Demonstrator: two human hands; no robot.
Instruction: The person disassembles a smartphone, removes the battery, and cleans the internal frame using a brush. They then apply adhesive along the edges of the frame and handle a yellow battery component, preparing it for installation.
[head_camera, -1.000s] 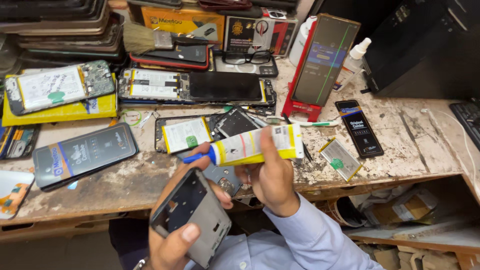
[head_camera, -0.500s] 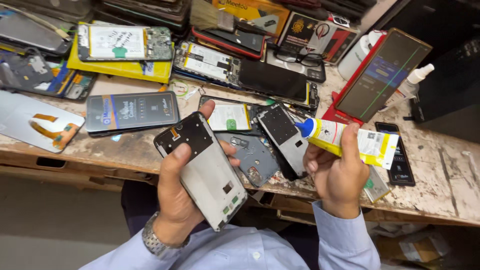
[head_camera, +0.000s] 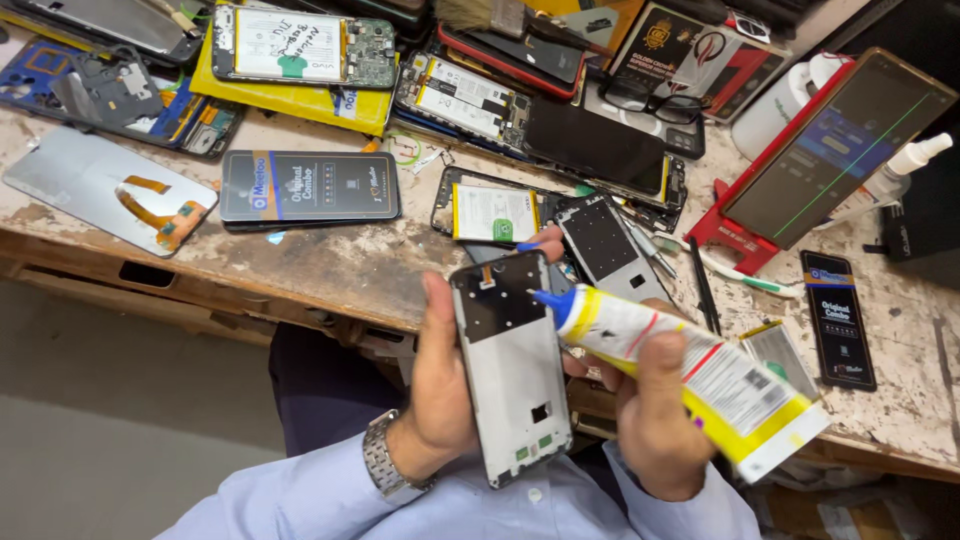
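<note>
In the head view, a phone frame (head_camera: 512, 370), stripped to its grey inner side with a dark upper section, is held upright in the left hand (head_camera: 440, 385), whose fingers are wrapped closed around its left edge while fingertips show at its top right corner. A metal wristwatch (head_camera: 385, 458) is worn on that wrist, above a light blue sleeve (head_camera: 300, 500). A yellow and white glue tube (head_camera: 700, 375) with a blue nozzle is gripped in the right hand (head_camera: 655, 420), the fingers closed tightly around its middle and the thumb laid along its top. The nozzle tip is placed at the upper right edge of the frame, touching it or just beside it; which cannot be told. Both hands are held in front of the near edge of a worn, paint-stained wooden surface (head_camera: 330, 265). On that surface, just behind the hands, an opened phone with a white battery (head_camera: 495, 212) is seen, and beside it a perforated grey back plate (head_camera: 605, 245). Further left, a boxed display part (head_camera: 310, 187) and a silver back cover (head_camera: 105, 190) are laid flat. To the right, a cracked screen on a red stand (head_camera: 830, 150) is propped tilted, with a small dark packet (head_camera: 838, 318) lying near it.
</note>
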